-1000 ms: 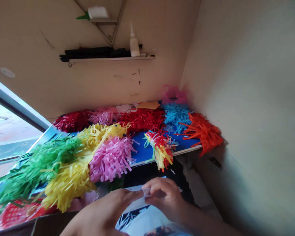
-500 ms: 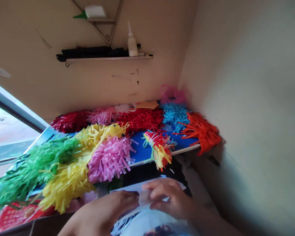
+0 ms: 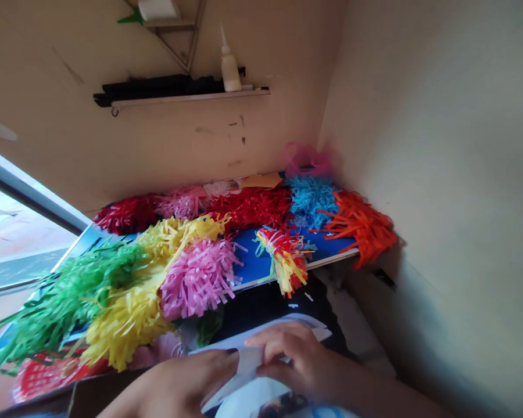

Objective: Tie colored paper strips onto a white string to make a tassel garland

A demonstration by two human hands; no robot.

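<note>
Counted are: two hands (image 3: 295,355) | two bottles (image 3: 230,72) | two shelves (image 3: 178,99) | ten fringed clumps (image 3: 200,273), yellow being taken as two | one red basket (image 3: 39,377)

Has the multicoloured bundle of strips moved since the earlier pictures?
No. The multicoloured bundle overhangs the front edge of the blue tabletop at the same spot as before.

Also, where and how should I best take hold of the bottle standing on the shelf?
Grip the bottle around its wide body, probably best from the front: it stands upright on the shelf with the wall behind, and the nozzle looks too thin.
</note>
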